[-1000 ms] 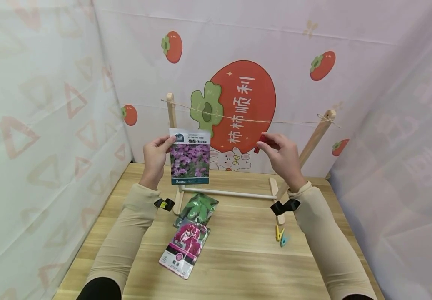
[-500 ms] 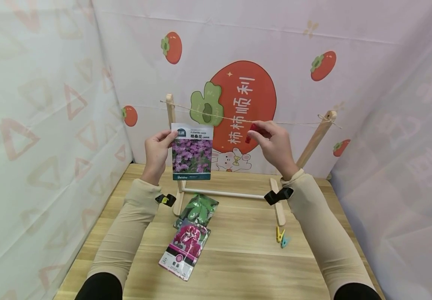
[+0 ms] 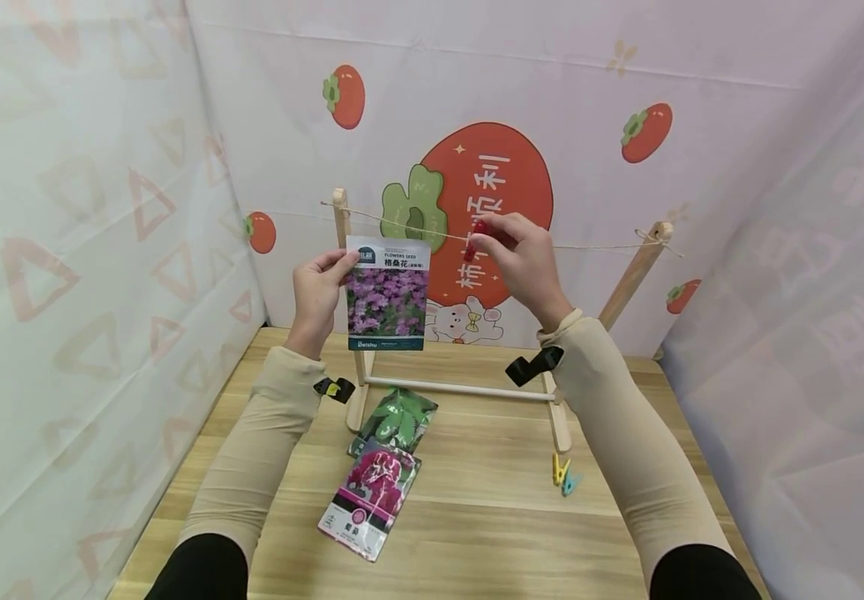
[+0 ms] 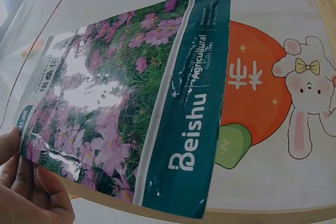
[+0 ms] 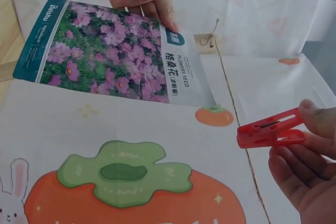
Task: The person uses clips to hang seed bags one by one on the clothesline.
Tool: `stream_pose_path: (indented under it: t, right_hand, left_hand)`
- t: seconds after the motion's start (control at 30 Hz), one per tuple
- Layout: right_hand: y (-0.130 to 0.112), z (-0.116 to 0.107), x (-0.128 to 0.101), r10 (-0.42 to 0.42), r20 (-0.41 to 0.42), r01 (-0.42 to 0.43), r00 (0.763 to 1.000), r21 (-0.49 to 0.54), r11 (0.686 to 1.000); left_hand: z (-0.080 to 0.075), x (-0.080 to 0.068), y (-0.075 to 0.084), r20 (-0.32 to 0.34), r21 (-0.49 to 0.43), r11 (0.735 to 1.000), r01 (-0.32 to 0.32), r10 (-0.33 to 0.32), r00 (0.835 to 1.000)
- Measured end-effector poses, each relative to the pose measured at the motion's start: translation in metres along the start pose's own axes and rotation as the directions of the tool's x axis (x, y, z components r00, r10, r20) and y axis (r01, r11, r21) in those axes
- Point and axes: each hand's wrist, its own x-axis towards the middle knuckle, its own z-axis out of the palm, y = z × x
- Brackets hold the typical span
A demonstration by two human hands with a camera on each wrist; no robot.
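My left hand [image 3: 317,292] pinches the upper left edge of a flower seed packet [image 3: 387,300], thumb in front. The packet hangs upright, its top edge close to the string [image 3: 581,247]; pink-purple blooms [image 4: 105,140] and a teal band show on it. Between the thumb and fingers of my right hand [image 3: 525,262] is a red clothespin [image 5: 270,128], to the right of the packet and apart from it. In the right wrist view the pin's nose lies at the string; I cannot tell whether it touches.
The string spans two wooden posts [image 3: 630,279] of a frame with a white lower bar [image 3: 469,389]. On the table [image 3: 491,533] lie a green seed packet [image 3: 397,421], a magenta-flower packet [image 3: 372,500] overlapping it, and yellow [image 3: 560,469] and blue clothespins [image 3: 570,483]. A printed cloth stands behind.
My right hand has moved left and upward with the red clothespin, nearer the packet. The left hand has raised the packet slightly and shifted it a little right.
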Motion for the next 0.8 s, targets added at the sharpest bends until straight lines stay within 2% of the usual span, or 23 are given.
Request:
stream_pose_path:
  t: [0.33, 0.63, 0.8]
  right_hand:
    - [-0.019, 0.02, 0.025, -0.04, -0.018, 0.041, 0.999, 0.036, 0.999]
    - [-0.03, 0.04, 0.049, 0.018, -0.059, -0.011, 0.998, 0.114, 0.993]
    - [-0.035, 0.053, 0.059, 0.046, -0.048, -0.039, 0.998, 0.145, 0.989]
  left_hand:
    - [0.001, 0.005, 0.004, 0.014, -0.045, 0.999, 0.008, -0.007, 1.0]
    - [0.004, 0.006, 0.006, 0.034, -0.053, 0.998, -0.017, 0.019, 0.999]
    - [0.005, 0.007, 0.004, 0.041, -0.057, 0.998, -0.024, 0.026, 0.999]
